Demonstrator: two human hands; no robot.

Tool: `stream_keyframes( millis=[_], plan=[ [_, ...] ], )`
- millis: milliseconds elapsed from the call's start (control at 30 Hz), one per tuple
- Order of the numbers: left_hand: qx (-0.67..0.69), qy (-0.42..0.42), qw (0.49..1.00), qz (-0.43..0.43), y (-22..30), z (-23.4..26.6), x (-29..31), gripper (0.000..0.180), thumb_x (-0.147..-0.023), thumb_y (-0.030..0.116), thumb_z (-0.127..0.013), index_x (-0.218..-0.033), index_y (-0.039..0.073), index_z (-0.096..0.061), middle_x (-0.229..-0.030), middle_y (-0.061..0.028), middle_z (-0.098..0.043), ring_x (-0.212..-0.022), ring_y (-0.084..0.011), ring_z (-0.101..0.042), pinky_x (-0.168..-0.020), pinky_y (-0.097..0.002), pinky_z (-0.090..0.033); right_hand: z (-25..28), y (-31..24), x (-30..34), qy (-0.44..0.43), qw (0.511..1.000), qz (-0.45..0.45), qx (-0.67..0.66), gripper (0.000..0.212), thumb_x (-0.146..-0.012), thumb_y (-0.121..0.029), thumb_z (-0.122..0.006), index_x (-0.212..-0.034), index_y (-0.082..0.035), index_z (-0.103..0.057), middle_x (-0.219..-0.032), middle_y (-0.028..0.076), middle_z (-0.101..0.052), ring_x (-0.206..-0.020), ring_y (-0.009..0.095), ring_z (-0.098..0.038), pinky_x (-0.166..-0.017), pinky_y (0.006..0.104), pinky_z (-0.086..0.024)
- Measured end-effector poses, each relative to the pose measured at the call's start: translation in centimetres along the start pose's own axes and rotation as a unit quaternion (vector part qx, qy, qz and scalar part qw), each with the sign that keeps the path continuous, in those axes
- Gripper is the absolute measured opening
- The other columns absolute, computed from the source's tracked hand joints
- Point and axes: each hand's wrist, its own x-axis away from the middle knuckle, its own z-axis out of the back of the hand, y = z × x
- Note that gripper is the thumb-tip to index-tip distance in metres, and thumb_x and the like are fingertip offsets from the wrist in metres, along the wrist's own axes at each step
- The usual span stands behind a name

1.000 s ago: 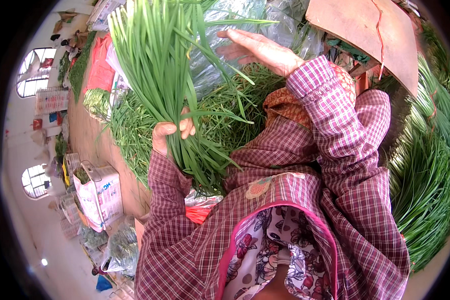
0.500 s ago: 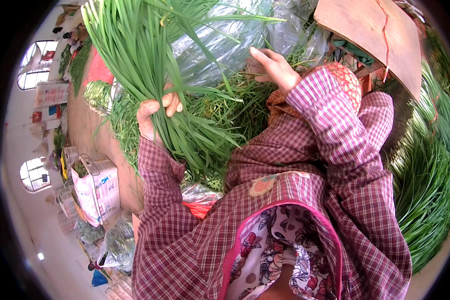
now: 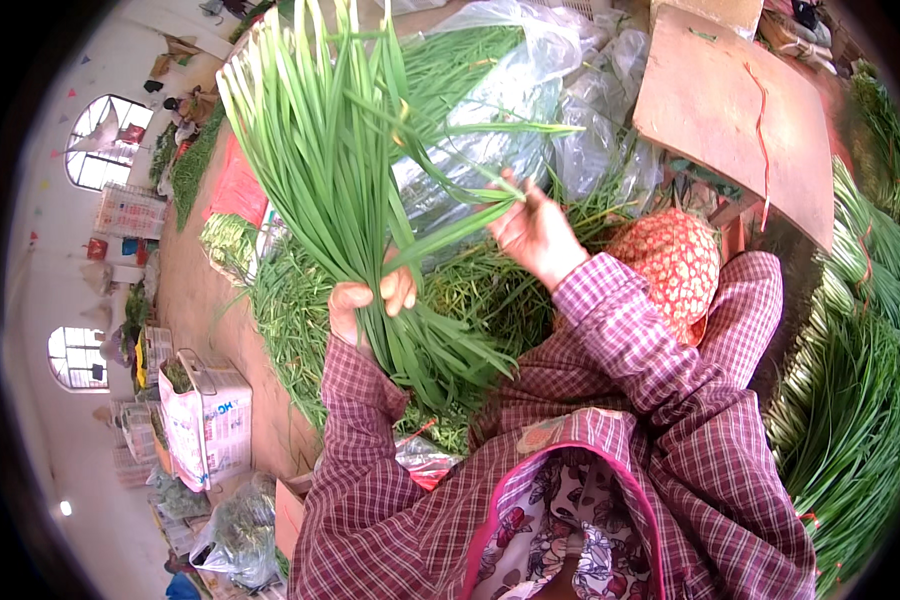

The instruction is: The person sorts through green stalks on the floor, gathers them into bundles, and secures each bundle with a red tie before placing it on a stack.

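Observation:
My left hand (image 3: 352, 305) is closed around the lower part of a thick bunch of garlic chives (image 3: 315, 170). Pale stem ends of the bunch point up and away, while its green tips droop toward my lap. My right hand (image 3: 545, 240) pinches a few chive leaves (image 3: 465, 222) that stick out of the bunch on its right side. Below both hands lies a heap of loose, tangled green leaves (image 3: 470, 285). Beyond them, clear plastic sheeting (image 3: 540, 80) partly covers more chives.
A wooden board (image 3: 715, 110) with a red string stands at the far right. Tied chive bundles (image 3: 860, 400) are stacked along the right side. On the floor at left are a white box-shaped bag (image 3: 210, 420) and a plastic bag of greens (image 3: 245, 530). A patterned orange cloth (image 3: 670, 265) covers my knee.
My right hand, apart from the bunch before, has closed on some of its leaves. The bunch shows more of its pale stem ends. The whole view has shifted.

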Motion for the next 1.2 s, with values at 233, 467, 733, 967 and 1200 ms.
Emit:
stream_keyframes(
  millis=[233,467,733,967,1200],
  plan=[
    [0.049,-0.064,0.997,-0.001,-0.7,-0.1,0.8,0.033,-0.075,0.012,-0.069,-0.106,0.004,-0.059,-0.073,-0.0020,-0.062,-0.054,-0.0134,-0.059,-0.059,-0.0319,-0.051,-8.4,-16.9,2.8,-0.026,0.885,0.403,0.231,0.034,-0.103,-0.036,-0.043,-0.102,-0.005,-0.057,-0.074,0.000,-0.051,-0.060,0.011,-0.050,-0.063,0.0314,-0.052],
    [-0.065,-0.074,0.991,0.088,-0.2,1.2,1.5,0.024,-0.070,0.027,-0.074,-0.076,0.007,-0.062,-0.065,-0.0018,-0.057,-0.054,-0.0162,-0.059,-0.060,-0.0335,-0.047,-12.2,-12.7,4.2,-0.048,0.671,0.358,0.647,0.027,-0.098,-0.035,-0.056,-0.110,-0.015,-0.067,-0.077,-0.006,-0.051,-0.057,0.003,-0.036,-0.050,0.0183,-0.029],
    [-0.001,-0.125,0.992,0.030,-0.8,3.1,2.3,0.036,-0.069,0.012,-0.069,-0.104,0.005,-0.061,-0.068,-0.0042,-0.061,-0.049,-0.0168,-0.057,-0.054,-0.0326,-0.047,-11.4,-26.5,2.9,-0.082,0.799,0.469,0.368,0.031,-0.104,-0.034,-0.039,-0.110,-0.010,-0.058,-0.081,0.000,-0.050,-0.075,0.014,-0.055,-0.077,0.0392,-0.055],
    [-0.049,-0.131,0.988,0.063,-0.6,3.3,3.2,0.025,-0.076,0.026,-0.074,-0.083,0.003,-0.066,-0.073,-0.0041,-0.063,-0.056,-0.0183,-0.062,-0.060,-0.0358,-0.051,-15.0,-16.7,4.6,0.000,0.626,0.418,0.658,0.043,-0.096,-0.043,-0.052,-0.125,-0.012,-0.061,-0.076,-0.005,-0.044,-0.057,0.005,-0.035,-0.051,0.0218,-0.030],
    [0.004,-0.199,0.978,0.054,-2.1,3.3,1.4,0.038,-0.075,0.014,-0.071,-0.108,0.002,-0.058,-0.074,-0.0042,-0.064,-0.053,-0.0180,-0.062,-0.060,-0.0374,-0.051,-16.1,-4.1,1.7,-0.239,0.636,0.257,0.687,0.064,-0.087,-0.055,-0.060,-0.120,0.000,-0.063,-0.096,0.012,-0.067,-0.091,0.019,-0.060,-0.084,0.0343,-0.047]
  ],
)
